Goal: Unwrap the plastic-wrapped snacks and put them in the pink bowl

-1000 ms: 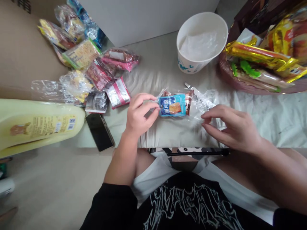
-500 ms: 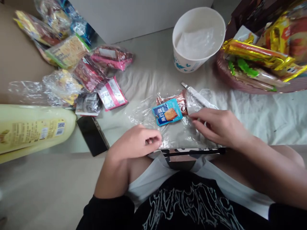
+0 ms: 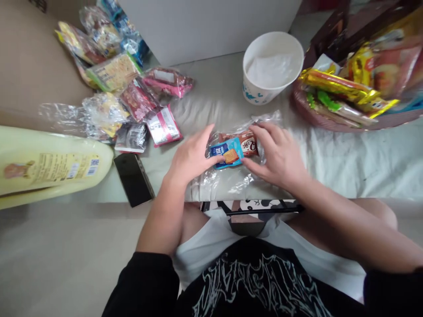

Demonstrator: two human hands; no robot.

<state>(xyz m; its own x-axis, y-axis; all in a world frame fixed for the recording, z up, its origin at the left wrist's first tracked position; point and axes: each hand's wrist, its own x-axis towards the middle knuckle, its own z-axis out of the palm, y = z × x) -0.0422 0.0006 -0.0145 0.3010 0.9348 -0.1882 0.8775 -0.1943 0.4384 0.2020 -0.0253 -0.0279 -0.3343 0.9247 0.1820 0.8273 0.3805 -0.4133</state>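
Observation:
A small blue snack packet lies over a brown snack packet on a crumpled clear plastic bag. My left hand is at the packets' left side, fingers spread, its thumb over the blue packet's face. From the right, my right hand reaches round them with thumb and fingers apart. Its fingertips are at the brown packet's top corner and the thumb is by the blue packet's right edge. Whether either hand presses on the packets I cannot tell. The silver blade-like tool is out of sight.
A white paper bucket with a thin bag inside stands behind. To the right is a basket of wrapped snacks. Several snack packets are piled on the left, near a phone and a yellow bottle.
Both hands have moved forward around the packets, and their fingers have spread. The clear bag has shifted and crumpled. The silver tool that lay beside my right hand no longer shows.

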